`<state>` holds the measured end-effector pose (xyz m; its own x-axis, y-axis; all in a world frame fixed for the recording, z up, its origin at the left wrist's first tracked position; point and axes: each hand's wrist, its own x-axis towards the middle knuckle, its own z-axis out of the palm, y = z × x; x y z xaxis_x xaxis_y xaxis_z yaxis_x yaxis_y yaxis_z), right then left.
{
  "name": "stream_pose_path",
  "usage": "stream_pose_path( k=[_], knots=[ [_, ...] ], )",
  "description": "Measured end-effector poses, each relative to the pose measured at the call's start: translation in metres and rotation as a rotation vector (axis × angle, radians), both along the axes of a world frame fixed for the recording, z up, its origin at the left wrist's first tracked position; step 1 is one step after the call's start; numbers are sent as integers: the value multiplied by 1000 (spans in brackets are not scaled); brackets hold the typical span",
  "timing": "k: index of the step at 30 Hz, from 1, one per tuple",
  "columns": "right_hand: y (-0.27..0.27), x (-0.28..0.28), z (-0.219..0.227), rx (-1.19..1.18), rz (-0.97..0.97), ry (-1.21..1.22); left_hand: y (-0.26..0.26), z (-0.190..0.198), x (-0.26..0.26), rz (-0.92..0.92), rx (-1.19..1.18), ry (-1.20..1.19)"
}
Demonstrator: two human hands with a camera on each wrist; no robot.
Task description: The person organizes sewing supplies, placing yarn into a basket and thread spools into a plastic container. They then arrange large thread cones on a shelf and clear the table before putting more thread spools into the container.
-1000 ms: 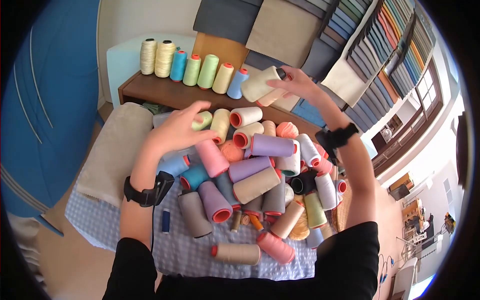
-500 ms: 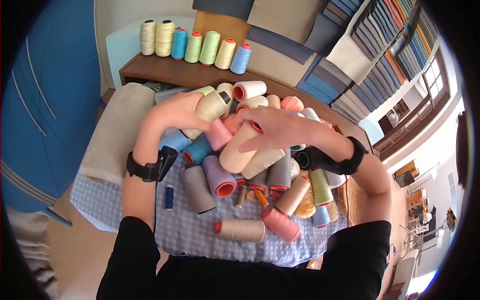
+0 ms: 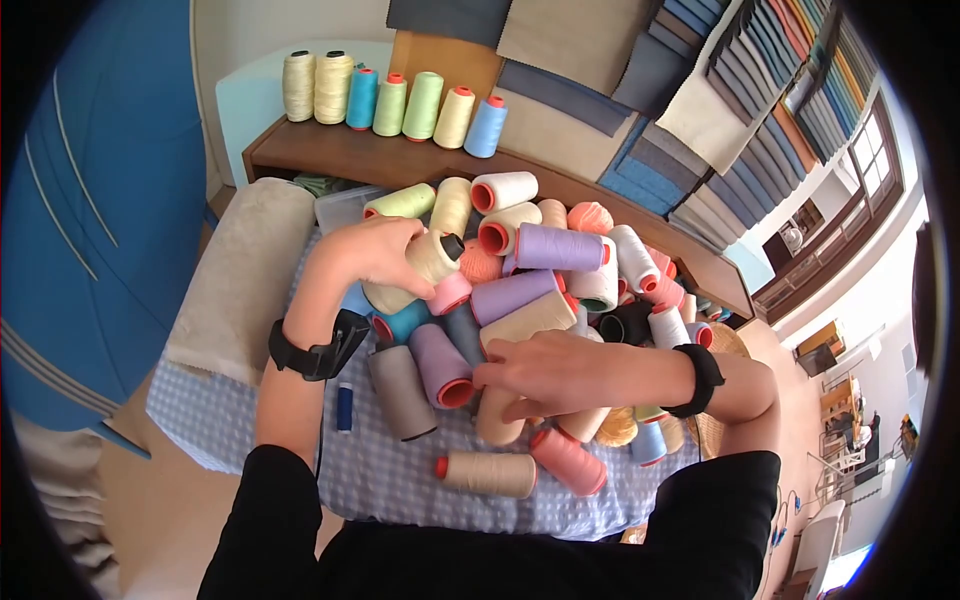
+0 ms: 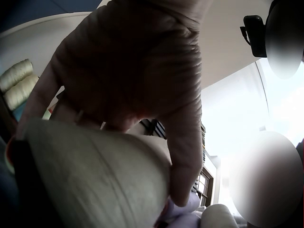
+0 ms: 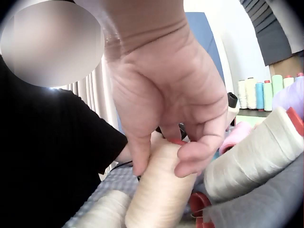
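Note:
My left hand (image 3: 378, 252) grips a cream cone of thread (image 3: 430, 260) with a black top, held over the left part of a heaped pile. In the left wrist view that thread cone (image 4: 104, 175) lies between fingers and thumb. At the front of the pile, my right hand (image 3: 545, 370) holds a pale peach cone of thread (image 3: 497, 418). The right wrist view shows thumb and fingers on either side of the peach cone (image 5: 161, 187), near its red top. Purple thread cones (image 3: 440, 360) and a beige one (image 3: 530, 320) lie close to both hands.
Seven-odd upright cones, several in all, line a wooden shelf (image 3: 375, 160) behind the pile. A grey fabric roll (image 3: 235, 275) lies left on the checked cloth (image 3: 230, 430). Beige (image 3: 490, 474) and coral (image 3: 568, 462) thread cones lie in front. Fabric swatches (image 3: 570, 50) hang behind.
The cream cone passed from my right hand above the shelf to my left hand. My right hand then carried the peach cone down toward the front of the pile.

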<state>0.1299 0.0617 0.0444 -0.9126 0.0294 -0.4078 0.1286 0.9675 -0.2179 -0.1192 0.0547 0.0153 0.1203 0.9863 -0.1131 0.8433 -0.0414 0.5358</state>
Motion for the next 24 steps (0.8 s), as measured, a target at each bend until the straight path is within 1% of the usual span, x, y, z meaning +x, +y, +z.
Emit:
stream_pose_path(
  k=[1, 3, 5, 6, 7, 8, 9, 10, 11, 12, 13, 14, 16, 17, 19, 21, 22, 23, 24],
  knots=[
    [-1, 2, -1, 51, 4, 63, -1, 1, 2, -2, 0, 4],
    [0, 3, -4, 51, 5, 101, -4, 9, 7, -5, -58, -19],
    [-1, 0, -3, 48, 38, 128, 1, -1, 8, -74, -6, 26],
    [-4, -1, 2, 96, 47, 174, 6, -3, 8, -133, -39, 41],
    [-3, -4, 5, 140, 56, 221, 5, -6, 9, -150, 30, -1],
    [1, -8, 5, 232, 83, 281, 2, -6, 11, -127, 48, 7],
    [9, -17, 13, 257, 35, 230, -1, -3, 13, -113, 67, 20],
    [19, -30, 27, 283, -23, 180, -4, 4, 14, -71, -13, -3],
    [27, -47, 41, 411, -187, 163, -4, 4, 12, -74, -10, 2],
    [38, -63, 55, 539, -357, 141, -3, 2, 10, -48, -7, -43],
    [59, -76, 64, 554, -404, 226, -3, 0, 7, -24, -3, -90],
    [85, -89, 67, 571, -447, 312, -3, -1, 6, -38, 26, -126],
    [138, -113, 63, 759, -431, 555, -3, -3, 4, -50, 54, -129],
    [158, -125, 62, 769, -423, 564, -3, -3, 1, -56, 78, -135],
    [196, -153, 56, 721, -772, 434, -3, -5, 0, -81, 138, -118],
    [271, -172, 24, 700, -719, 437, -5, -3, -2, -131, 161, -154],
    [292, -181, 17, 679, -684, 413, -7, -1, -2, -141, 152, -148],
    [290, -190, 20, 678, -675, 425, -8, 1, -2, -155, 141, -148],
    [288, -194, 19, 597, -792, 349, -10, 4, 0, -157, 132, -162]
  ],
)
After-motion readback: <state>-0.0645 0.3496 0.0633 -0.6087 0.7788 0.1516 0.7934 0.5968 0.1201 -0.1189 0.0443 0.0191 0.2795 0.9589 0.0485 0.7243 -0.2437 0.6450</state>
